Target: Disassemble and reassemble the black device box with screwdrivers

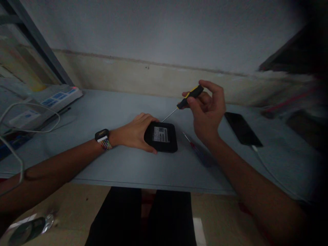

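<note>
A flat black box (171, 138) with rounded corners and a pale printed label lies on the grey-blue table. My left hand (137, 131) grips its left side, thumb at the near edge and fingers at the far edge. In my right hand (207, 109) is a screwdriver (191, 97) with a black and yellow handle, held tilted above the table. Its thin metal shaft slants down to the left, and the tip reaches the box's far edge; whether it touches is unclear. A second screwdriver (192, 145) with a reddish clear handle lies right of the box, partly beside my right forearm.
A black phone (243, 130) with a white cable (269, 171) plugged in lies at the right. On the left are a white box (61, 100) with blue markings and a looped white cable (57, 118). The wall (153, 75) rises behind the table.
</note>
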Demonstrator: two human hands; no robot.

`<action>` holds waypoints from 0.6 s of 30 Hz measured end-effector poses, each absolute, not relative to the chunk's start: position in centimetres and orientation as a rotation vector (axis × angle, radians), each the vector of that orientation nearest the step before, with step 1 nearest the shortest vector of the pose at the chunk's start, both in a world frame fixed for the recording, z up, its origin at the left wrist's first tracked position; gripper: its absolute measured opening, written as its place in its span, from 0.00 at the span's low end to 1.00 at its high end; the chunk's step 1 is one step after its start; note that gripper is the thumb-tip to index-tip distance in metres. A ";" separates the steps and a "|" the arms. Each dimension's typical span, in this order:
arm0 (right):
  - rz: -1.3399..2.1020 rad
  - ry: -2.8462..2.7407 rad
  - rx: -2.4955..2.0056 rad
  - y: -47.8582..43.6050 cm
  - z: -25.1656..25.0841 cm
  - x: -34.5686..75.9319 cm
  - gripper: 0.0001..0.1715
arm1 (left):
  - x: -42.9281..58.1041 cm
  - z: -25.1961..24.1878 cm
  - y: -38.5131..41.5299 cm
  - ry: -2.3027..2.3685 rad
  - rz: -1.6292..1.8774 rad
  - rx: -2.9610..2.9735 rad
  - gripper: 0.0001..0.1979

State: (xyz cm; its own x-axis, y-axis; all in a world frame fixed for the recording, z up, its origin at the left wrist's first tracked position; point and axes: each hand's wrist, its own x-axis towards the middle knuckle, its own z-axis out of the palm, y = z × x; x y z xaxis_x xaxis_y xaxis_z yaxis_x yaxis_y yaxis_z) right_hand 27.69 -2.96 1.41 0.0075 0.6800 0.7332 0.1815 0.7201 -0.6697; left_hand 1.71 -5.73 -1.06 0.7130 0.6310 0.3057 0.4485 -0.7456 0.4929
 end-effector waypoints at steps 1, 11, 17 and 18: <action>0.459 -1.555 -0.705 -3.5 1.5 27.3 0.25 | 1.8 -1.0 -5.9 0.838 0.648 2.535 0.46; 0.460 -1.609 -0.689 -4.2 1.1 26.6 0.26 | 2.1 -1.0 -6.4 0.860 0.666 2.514 0.45; 0.443 -1.662 -0.646 -4.4 0.7 26.7 0.27 | 2.4 -0.9 -6.7 0.891 0.679 2.513 0.44; 0.429 -1.676 -0.652 -4.5 0.8 26.6 0.27 | 2.4 -0.9 -6.7 0.898 0.683 2.517 0.44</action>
State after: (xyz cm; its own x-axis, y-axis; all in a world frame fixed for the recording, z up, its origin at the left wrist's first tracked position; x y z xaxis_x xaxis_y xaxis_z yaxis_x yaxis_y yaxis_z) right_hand 26.64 -4.51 0.75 -0.1164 0.6306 0.7673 0.1841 0.7729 -0.6073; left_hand 2.44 -6.72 -0.88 0.6775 0.6651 0.3139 0.4796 -0.7231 0.4970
